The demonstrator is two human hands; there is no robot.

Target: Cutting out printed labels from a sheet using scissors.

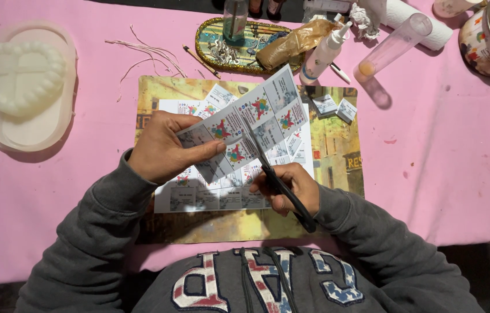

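Pink tablecloth [442, 174] under yellowed placemat [337, 150], cluttered.

Bare pink tablecloth [436, 150] gives free passage on the right; the white heart mould [19, 75] blocks the left, the glitter tray [204, 55] the top.

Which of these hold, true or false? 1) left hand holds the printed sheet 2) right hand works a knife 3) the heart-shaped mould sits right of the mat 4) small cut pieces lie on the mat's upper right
1) The left hand holds the printed sheet: true.
2) The right hand works a knife: false, it holds black scissors cutting into the sheet.
3) The white heart-shaped mould sits right of the mat: false, it lies to the left, on the pink cloth.
4) Small cut pieces lie on the mat's upper right: true.
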